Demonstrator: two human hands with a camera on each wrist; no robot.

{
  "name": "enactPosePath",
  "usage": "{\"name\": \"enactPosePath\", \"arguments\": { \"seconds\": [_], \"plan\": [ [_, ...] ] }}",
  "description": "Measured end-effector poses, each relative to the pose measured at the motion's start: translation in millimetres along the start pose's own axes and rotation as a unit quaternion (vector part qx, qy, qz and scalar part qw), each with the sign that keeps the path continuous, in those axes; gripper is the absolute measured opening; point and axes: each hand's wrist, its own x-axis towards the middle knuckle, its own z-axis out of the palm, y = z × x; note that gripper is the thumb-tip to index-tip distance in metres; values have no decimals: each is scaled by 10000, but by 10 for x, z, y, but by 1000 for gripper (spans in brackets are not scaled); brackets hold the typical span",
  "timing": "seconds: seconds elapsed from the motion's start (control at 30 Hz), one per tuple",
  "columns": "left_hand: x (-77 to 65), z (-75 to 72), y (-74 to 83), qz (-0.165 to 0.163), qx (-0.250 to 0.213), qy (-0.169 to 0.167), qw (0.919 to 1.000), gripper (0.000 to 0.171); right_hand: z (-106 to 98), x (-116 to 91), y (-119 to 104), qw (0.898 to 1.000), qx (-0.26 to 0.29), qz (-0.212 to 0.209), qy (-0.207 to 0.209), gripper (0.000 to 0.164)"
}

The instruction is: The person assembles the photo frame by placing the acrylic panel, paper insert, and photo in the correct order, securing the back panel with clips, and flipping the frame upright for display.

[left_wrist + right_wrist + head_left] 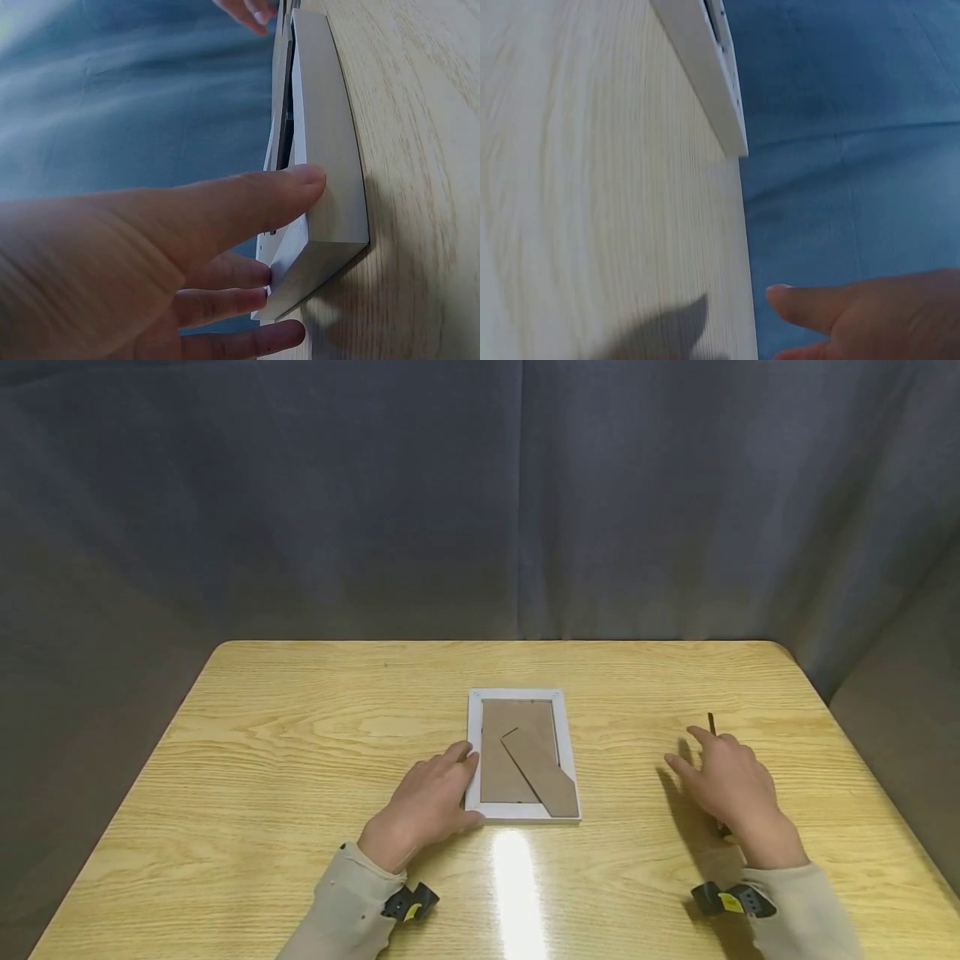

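Head view: white picture frame (522, 756) lies back side up around mid-counter (300, 735), roughly between left and right edges, brown backing board (491, 777) and slanted easel leg (546, 777) showing. Left hand (429, 800) rests on the frame's left side, thumb at its near left corner, fingers fairly straight, not curled round it. Right hand (735, 779) is released, fingers spread, over a thin dark stick (712, 723) toward the counter's right edge; stick partly hidden, exact type unclear. Dark curtain (375, 527) behind the counter's far edge. Left wrist view: thumb touches the frame's near outer wall, other fingers by the adjoining side; fingertips of the right hand at top. Right wrist view: frame corner at top, right thumb extended, holding nothing visible, hand shadow on the counter.
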Motion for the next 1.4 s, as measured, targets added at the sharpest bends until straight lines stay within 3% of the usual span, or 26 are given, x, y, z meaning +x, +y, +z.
{"name": "enactPosePath", "arguments": {
  "seconds": [0.33,0.53,0.93,1.23,1.4],
  "plan": [
    [-5,5,1,0,-41,10,10000,80,-78,-76,345,9959,-330,352,-769,88],
    [-6,6,2,-10,-99,18,9999,80,-63,-64,441,9918,-391,391,-1151,90],
    [0,-13,-5,-9,-47,-2,10000,81,-37,-95,439,9913,-311,356,-1231,96],
    [7,-5,-19,2,-60,4,10000,81,31,-117,417,9956,-121,235,-897,65],
    [4,2,-13,26,-50,16,10000,81,59,-147,397,9982,-13,217,-563,58]
  ]
}}
